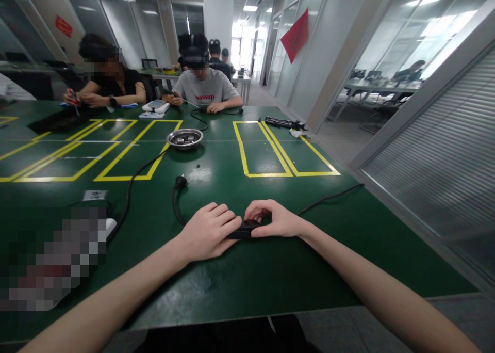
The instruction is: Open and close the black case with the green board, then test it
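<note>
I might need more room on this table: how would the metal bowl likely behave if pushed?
The metal bowl would probably slide fairly easily, as its metal looks smooth and the green tabletop is glossy. Its low, wide shape suggests it won't tip readily. The small metal parts lying inside would likely shift or rattle.

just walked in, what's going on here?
Someone's left hand lies over the left part of a small black block; the right hand curls around its right end. A loose plug lies on the green table, with a metal bowl farther back.
</note>
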`<act>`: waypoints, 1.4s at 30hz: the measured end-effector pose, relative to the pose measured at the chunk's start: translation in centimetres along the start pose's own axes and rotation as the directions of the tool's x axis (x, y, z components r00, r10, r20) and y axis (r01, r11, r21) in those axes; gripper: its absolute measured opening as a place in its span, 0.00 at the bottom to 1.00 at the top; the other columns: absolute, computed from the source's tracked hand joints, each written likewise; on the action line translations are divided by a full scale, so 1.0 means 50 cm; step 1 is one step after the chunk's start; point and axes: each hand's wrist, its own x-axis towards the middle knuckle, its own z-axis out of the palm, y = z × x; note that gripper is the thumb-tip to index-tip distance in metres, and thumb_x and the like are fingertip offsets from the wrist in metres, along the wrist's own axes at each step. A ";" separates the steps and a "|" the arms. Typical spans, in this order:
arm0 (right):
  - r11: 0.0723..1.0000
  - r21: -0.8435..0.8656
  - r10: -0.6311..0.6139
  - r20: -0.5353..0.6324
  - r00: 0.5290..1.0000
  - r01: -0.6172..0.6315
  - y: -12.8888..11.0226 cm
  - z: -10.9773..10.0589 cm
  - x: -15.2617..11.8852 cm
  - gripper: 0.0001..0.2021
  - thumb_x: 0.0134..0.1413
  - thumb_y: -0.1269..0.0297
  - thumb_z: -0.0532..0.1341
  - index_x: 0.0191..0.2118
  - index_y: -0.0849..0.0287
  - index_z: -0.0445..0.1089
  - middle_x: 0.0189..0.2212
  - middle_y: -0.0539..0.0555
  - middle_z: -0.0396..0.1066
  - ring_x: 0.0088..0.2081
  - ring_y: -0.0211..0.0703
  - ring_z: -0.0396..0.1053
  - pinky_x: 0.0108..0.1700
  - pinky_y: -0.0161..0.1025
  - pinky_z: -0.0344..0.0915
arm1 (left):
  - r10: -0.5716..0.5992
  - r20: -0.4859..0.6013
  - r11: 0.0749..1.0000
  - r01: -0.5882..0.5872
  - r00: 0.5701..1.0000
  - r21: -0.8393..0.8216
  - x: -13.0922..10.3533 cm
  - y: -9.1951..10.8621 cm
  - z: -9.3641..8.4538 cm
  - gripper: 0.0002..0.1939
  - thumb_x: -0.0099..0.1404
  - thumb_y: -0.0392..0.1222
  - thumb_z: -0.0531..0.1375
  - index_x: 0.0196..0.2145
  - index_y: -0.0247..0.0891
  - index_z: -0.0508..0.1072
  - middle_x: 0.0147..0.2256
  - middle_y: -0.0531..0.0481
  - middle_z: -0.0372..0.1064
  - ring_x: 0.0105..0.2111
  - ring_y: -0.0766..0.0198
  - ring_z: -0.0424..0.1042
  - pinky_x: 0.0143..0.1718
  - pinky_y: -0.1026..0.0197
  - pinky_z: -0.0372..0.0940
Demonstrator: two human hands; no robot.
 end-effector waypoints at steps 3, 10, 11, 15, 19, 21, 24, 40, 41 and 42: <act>0.996 -0.086 0.004 0.017 1.000 -0.002 0.000 0.004 -0.002 0.22 0.47 0.51 0.74 0.43 0.60 0.75 0.33 0.50 0.75 0.33 0.40 0.70 0.35 0.36 0.66 | -0.019 -0.022 0.999 0.018 1.000 -0.045 -0.004 -0.003 0.003 0.14 0.76 0.48 0.54 0.45 0.36 0.74 0.38 0.44 0.77 0.38 0.56 0.72 0.37 0.55 0.61; 0.918 -0.373 -0.167 -0.061 0.984 0.133 0.008 0.024 0.002 0.12 0.54 0.57 0.69 0.39 0.58 0.74 0.28 0.48 0.70 0.28 0.37 0.65 0.32 0.35 0.59 | -0.076 -0.089 0.992 0.067 0.993 -0.104 -0.006 -0.014 0.018 0.15 0.75 0.48 0.57 0.50 0.36 0.74 0.42 0.43 0.78 0.39 0.55 0.75 0.38 0.54 0.66; 0.919 -0.371 -0.176 -0.081 0.981 0.135 0.010 0.024 0.003 0.11 0.55 0.57 0.68 0.39 0.58 0.73 0.27 0.48 0.70 0.27 0.37 0.65 0.31 0.35 0.59 | -0.079 -0.128 0.994 0.068 0.989 -0.090 -0.005 -0.015 0.018 0.15 0.75 0.47 0.57 0.52 0.35 0.73 0.45 0.41 0.78 0.42 0.54 0.75 0.41 0.53 0.67; 0.952 -0.306 -0.101 -0.272 0.957 0.013 0.023 -0.001 0.011 0.12 0.56 0.54 0.67 0.35 0.57 0.70 0.24 0.46 0.67 0.25 0.36 0.61 0.28 0.34 0.56 | -0.071 -0.311 0.997 0.070 0.948 -0.014 -0.001 -0.011 0.010 0.17 0.75 0.40 0.57 0.59 0.36 0.70 0.58 0.35 0.71 0.55 0.49 0.72 0.53 0.47 0.67; 0.989 -0.120 -0.009 -0.616 0.788 -0.082 0.042 -0.052 0.021 0.20 0.52 0.45 0.68 0.30 0.55 0.63 0.21 0.45 0.67 0.21 0.36 0.58 0.24 0.34 0.53 | -0.008 -0.295 0.998 -0.009 0.956 -0.056 0.001 -0.001 0.010 0.14 0.75 0.38 0.56 0.54 0.36 0.73 0.58 0.36 0.71 0.54 0.52 0.73 0.53 0.49 0.68; 0.997 -0.003 0.047 -0.749 0.660 -0.073 0.050 -0.082 0.025 0.24 0.49 0.40 0.68 0.30 0.53 0.60 0.22 0.46 0.70 0.18 0.34 0.54 0.21 0.34 0.49 | 0.015 -0.248 0.994 -0.042 0.969 -0.104 0.001 -0.003 0.017 0.12 0.75 0.40 0.55 0.51 0.36 0.75 0.53 0.39 0.76 0.50 0.54 0.75 0.50 0.52 0.69; 0.999 0.044 0.044 -0.911 0.410 -0.010 0.057 -0.130 0.023 0.26 0.48 0.36 0.66 0.31 0.51 0.54 0.24 0.47 0.72 0.15 0.33 0.50 0.18 0.35 0.44 | 0.005 -0.177 0.986 -0.035 0.984 -0.163 -0.003 -0.015 0.028 0.12 0.76 0.41 0.54 0.46 0.36 0.77 0.46 0.43 0.79 0.43 0.58 0.77 0.44 0.56 0.69; 0.424 -0.430 0.012 -0.877 0.479 -0.797 0.175 -0.286 -0.078 0.14 0.54 0.49 0.65 0.39 0.53 0.71 0.35 0.58 0.78 0.36 0.56 0.74 0.29 0.39 0.56 | -0.057 -0.085 0.973 0.036 0.995 -0.227 -0.014 -0.039 0.034 0.14 0.77 0.41 0.53 0.39 0.37 0.78 0.34 0.47 0.78 0.34 0.61 0.75 0.37 0.60 0.66; 0.397 -0.419 0.012 -0.887 0.461 -0.816 0.175 -0.290 -0.080 0.13 0.55 0.51 0.65 0.40 0.53 0.71 0.36 0.58 0.79 0.36 0.56 0.74 0.29 0.39 0.56 | -0.053 -0.091 0.973 0.031 0.994 -0.228 -0.015 -0.040 0.032 0.14 0.77 0.41 0.53 0.39 0.36 0.78 0.34 0.47 0.78 0.34 0.61 0.75 0.37 0.60 0.66; 0.374 -0.401 0.011 -0.900 0.436 -0.836 0.175 -0.294 -0.083 0.12 0.55 0.52 0.64 0.41 0.53 0.72 0.37 0.59 0.79 0.37 0.56 0.74 0.30 0.39 0.57 | -0.045 -0.087 0.973 0.024 0.995 -0.227 -0.015 -0.040 0.031 0.14 0.77 0.41 0.54 0.40 0.36 0.78 0.34 0.47 0.78 0.35 0.61 0.75 0.37 0.60 0.66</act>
